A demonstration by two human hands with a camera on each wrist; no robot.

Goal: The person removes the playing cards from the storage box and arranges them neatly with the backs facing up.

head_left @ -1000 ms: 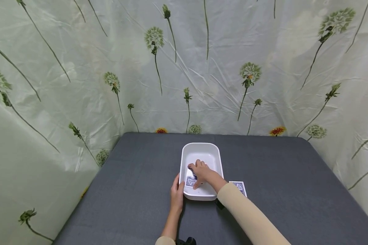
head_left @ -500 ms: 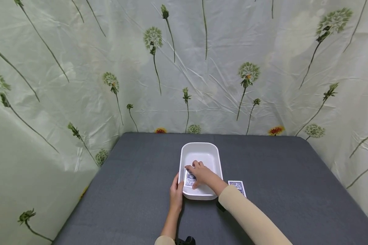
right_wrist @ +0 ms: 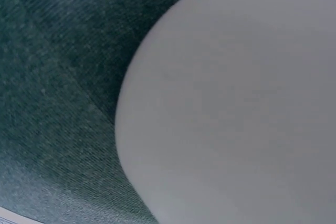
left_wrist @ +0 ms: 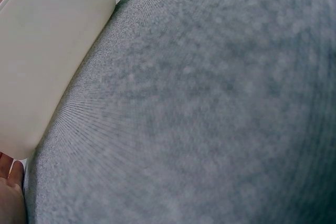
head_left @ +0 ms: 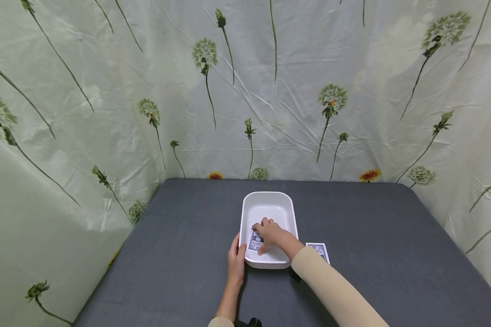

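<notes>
A white tray (head_left: 270, 204) stands on the grey-covered table, with blue-backed playing cards (head_left: 254, 244) lying face down inside it; how many cannot be told. My right hand (head_left: 272, 234) reaches into the tray from the right, its curled fingers and thumb at the edges of these cards. Along the outside of the tray's left wall rests my left hand (head_left: 236, 259), fingers and thumb touching the wall. In the left wrist view that hand (left_wrist: 10, 195) shows partly at the tray corner (left_wrist: 31, 129). The right wrist view holds the tray's outer wall (right_wrist: 226, 103); the right fingers are out of it.
Another blue-backed playing card or pile (head_left: 319, 250) lies on the table to the right of the tray, partly under the right sleeve (head_left: 331, 286). A curtain (head_left: 270, 104) with a dandelion print hangs behind the grey table cover (head_left: 200, 218).
The right hand has shifted slightly over the cards in the tray, and more of the card back shows than a second ago. The left hand has stayed at the tray's wall.
</notes>
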